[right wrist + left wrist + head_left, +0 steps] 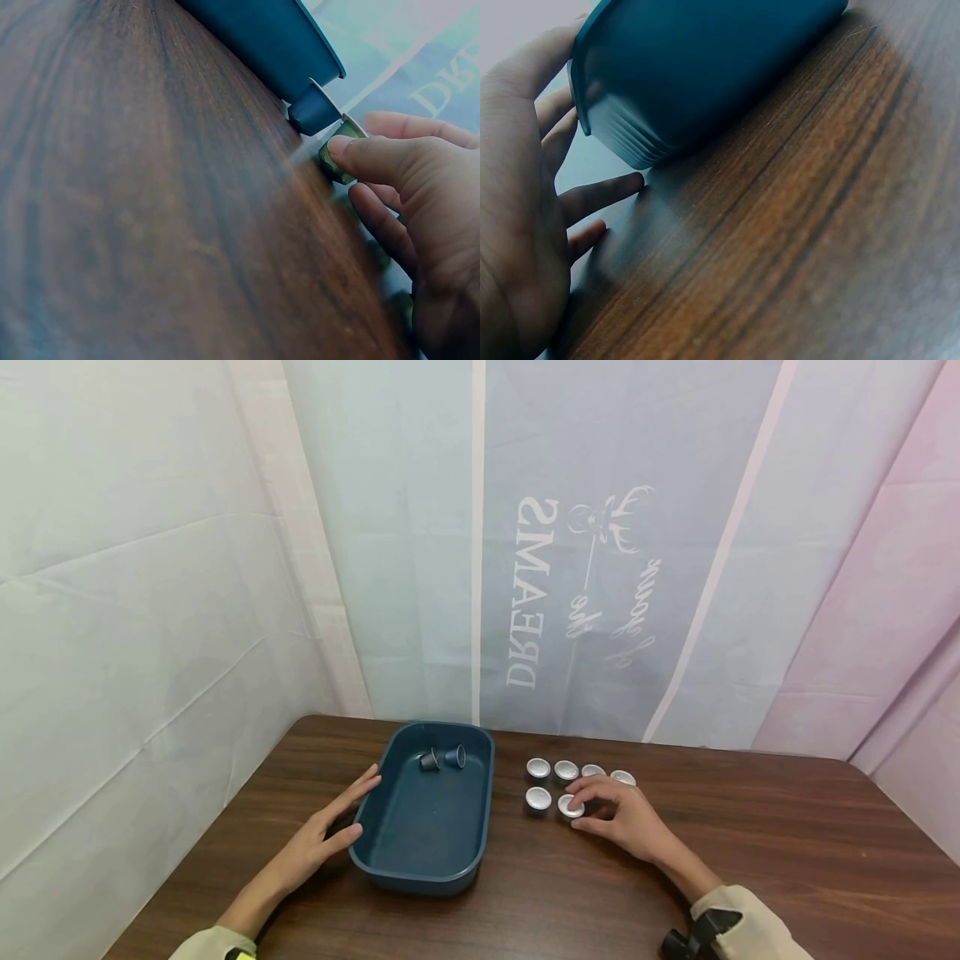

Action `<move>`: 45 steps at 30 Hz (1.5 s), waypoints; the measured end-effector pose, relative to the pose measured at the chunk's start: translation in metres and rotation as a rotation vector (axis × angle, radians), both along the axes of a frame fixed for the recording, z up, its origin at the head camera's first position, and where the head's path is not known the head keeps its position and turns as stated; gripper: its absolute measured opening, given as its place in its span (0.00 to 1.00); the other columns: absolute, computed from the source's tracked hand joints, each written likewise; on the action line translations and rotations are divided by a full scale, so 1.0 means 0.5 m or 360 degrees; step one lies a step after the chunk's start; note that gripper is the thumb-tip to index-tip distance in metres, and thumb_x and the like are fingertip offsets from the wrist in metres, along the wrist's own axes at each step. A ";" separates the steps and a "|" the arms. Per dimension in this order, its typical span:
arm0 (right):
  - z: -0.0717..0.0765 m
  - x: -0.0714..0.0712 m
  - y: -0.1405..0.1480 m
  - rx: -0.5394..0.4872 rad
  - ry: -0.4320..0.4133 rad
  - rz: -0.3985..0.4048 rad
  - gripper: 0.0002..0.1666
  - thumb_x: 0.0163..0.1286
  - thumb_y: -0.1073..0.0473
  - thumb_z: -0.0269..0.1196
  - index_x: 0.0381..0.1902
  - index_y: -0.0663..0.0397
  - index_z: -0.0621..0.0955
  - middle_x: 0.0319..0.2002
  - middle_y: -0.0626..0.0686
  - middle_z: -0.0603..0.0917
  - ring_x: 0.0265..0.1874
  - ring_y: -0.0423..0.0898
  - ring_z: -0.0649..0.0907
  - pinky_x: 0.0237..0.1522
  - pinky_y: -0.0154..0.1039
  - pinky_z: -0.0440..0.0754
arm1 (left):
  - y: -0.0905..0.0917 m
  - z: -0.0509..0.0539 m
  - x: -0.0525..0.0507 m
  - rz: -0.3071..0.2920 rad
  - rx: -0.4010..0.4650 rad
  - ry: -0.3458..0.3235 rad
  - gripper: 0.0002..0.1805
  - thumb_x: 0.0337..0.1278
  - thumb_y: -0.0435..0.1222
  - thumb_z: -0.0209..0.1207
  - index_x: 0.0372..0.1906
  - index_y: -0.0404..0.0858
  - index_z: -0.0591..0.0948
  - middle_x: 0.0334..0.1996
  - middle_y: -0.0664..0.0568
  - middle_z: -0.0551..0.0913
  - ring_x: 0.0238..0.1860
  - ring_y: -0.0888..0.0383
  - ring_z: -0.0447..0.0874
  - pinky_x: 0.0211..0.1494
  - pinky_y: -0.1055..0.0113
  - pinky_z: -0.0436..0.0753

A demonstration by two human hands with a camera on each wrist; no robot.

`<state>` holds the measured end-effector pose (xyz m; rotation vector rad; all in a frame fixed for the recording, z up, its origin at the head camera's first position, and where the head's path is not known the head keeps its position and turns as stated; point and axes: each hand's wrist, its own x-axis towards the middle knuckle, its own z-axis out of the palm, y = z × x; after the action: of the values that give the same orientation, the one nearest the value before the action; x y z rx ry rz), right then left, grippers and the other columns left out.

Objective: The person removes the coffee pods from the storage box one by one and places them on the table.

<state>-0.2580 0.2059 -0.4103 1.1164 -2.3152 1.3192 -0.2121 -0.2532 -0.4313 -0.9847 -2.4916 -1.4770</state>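
Note:
My right hand (626, 817) pinches a green coffee capsule (339, 159) between thumb and fingers, its silver lid facing up, at the table. Beside it on the left stands a dark blue capsule (313, 111), lid up. My left hand (306, 853) rests against the left side of a deep blue plastic basin (423, 883), fingers spread, thumb near the rim. Inside the basin's far end lie two tipped capsules, one grey-brown (430, 761) and one blue (455, 757). In the left wrist view the fingers touch the basin's rim.
Behind the right hand, several more silver-lidded capsules (537, 769) form a row, partly covered by its fingers. Everything stands on a dark wooden table (570, 902). Printed cloth (420, 568) hangs behind the table, and white cloth (150, 610) on the left.

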 end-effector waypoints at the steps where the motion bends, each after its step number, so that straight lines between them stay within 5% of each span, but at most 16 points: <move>1: 0.000 0.000 0.000 -0.0010 0.0008 0.0009 0.18 0.45 0.75 0.74 0.34 0.57 0.84 0.42 0.64 0.81 0.42 0.50 0.81 0.25 0.41 0.82 | 0.000 0.000 0.000 0.0000 0.0001 0.0001 0.32 0.67 0.27 0.47 0.74 0.39 0.56 0.75 0.47 0.47 0.74 0.55 0.47 0.66 0.67 0.57; 12: 0.013 0.005 0.001 -0.0041 -0.0002 0.0026 0.18 0.46 0.74 0.74 0.36 0.60 0.84 0.43 0.65 0.81 0.44 0.48 0.81 0.26 0.41 0.82 | -0.002 -0.001 0.001 0.0014 -0.0022 -0.0009 0.32 0.67 0.27 0.47 0.75 0.40 0.56 0.76 0.49 0.47 0.74 0.55 0.47 0.66 0.53 0.59; 21: 0.026 0.005 0.005 -0.0016 -0.0044 -0.0049 0.16 0.48 0.72 0.74 0.36 0.59 0.84 0.45 0.62 0.82 0.49 0.58 0.78 0.30 0.43 0.83 | 0.000 0.000 -0.001 -0.0001 -0.0012 0.0010 0.32 0.67 0.27 0.47 0.74 0.39 0.56 0.76 0.48 0.47 0.74 0.54 0.47 0.66 0.66 0.57; 27: 0.018 -0.017 0.014 -0.0062 -0.0077 -0.0048 0.15 0.50 0.71 0.73 0.38 0.60 0.84 0.47 0.60 0.81 0.49 0.50 0.79 0.33 0.44 0.82 | 0.001 0.002 0.001 -0.0002 -0.0007 0.0013 0.32 0.67 0.27 0.47 0.74 0.39 0.56 0.75 0.46 0.47 0.74 0.54 0.47 0.66 0.67 0.57; 32: 0.012 -0.038 0.012 -0.0069 -0.0014 -0.0023 0.17 0.52 0.67 0.74 0.40 0.50 0.83 0.48 0.56 0.82 0.48 0.46 0.80 0.34 0.39 0.82 | 0.001 0.003 0.001 0.0004 -0.0011 0.0007 0.32 0.67 0.27 0.47 0.74 0.39 0.56 0.76 0.48 0.47 0.74 0.54 0.47 0.66 0.66 0.57; 37: 0.034 -0.039 -0.017 -0.0107 -0.0053 0.0023 0.18 0.54 0.65 0.73 0.42 0.46 0.83 0.48 0.54 0.82 0.48 0.44 0.80 0.36 0.41 0.82 | 0.002 0.001 0.001 -0.0007 -0.0009 0.0009 0.32 0.67 0.27 0.47 0.74 0.39 0.56 0.76 0.48 0.47 0.74 0.54 0.47 0.66 0.66 0.57; 45: 0.104 -0.024 -0.110 -0.0223 -0.0081 0.0162 0.17 0.54 0.71 0.71 0.43 0.62 0.82 0.48 0.57 0.81 0.45 0.49 0.81 0.35 0.45 0.82 | 0.002 0.003 0.002 0.0012 -0.0016 0.0011 0.32 0.67 0.27 0.47 0.74 0.39 0.56 0.76 0.48 0.47 0.73 0.55 0.48 0.66 0.66 0.59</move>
<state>-0.2699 0.1511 -0.3581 1.1821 -2.1873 1.5375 -0.2112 -0.2521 -0.4300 -0.9796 -2.4973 -1.4579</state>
